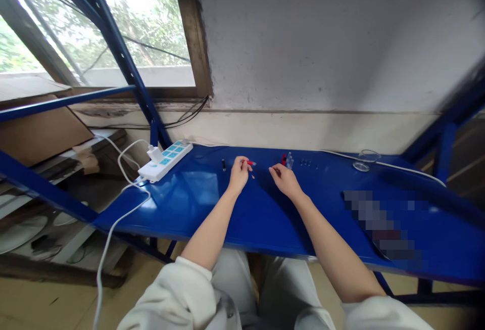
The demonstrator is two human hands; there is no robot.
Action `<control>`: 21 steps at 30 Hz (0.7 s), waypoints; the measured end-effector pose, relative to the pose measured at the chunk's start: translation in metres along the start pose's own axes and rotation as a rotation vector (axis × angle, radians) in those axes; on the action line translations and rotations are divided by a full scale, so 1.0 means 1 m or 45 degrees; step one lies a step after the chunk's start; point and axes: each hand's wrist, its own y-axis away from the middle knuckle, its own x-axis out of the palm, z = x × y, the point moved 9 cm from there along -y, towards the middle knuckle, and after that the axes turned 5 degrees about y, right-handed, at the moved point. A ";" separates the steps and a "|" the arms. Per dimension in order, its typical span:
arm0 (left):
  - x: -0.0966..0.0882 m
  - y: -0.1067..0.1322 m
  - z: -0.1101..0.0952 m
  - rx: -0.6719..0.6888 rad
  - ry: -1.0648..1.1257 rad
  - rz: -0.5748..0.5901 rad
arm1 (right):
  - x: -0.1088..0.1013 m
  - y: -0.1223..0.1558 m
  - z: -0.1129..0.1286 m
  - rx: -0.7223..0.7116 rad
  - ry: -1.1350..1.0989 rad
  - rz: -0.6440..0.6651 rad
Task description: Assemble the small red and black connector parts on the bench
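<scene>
My left hand [238, 174] is closed in a pinch around a small red piece with a clear end [249, 162], held just above the blue tabletop [197, 203]. A tiny copper-coloured bit [253, 176] shows just below those fingertips. To the left of that hand a small black cylinder [224, 165] lies apart on the table. My right hand [285, 178] is closed too, thumb and finger together; whatever they hold is too small to make out. Right behind it are small red parts [284, 159] and clear parts [290, 160], partly hidden by the hand.
Several tiny bits [306, 162] lie right of the clear parts. A clear round dish [361, 166] stands near the back right. A dark flat object [379, 229], blurred out, lies at the right. The white power strip [164, 160] with cables sits at the left end, beside blue frame posts.
</scene>
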 end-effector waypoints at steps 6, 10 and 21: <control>0.044 0.017 -0.010 -0.101 0.463 0.298 | 0.006 0.002 0.010 0.036 -0.317 0.014; 0.051 0.023 -0.015 -0.137 0.495 0.384 | 0.004 0.003 0.013 0.064 -0.396 -0.032; 0.046 0.019 -0.015 -0.106 0.507 0.343 | -0.009 0.005 0.019 -0.008 -0.362 -0.149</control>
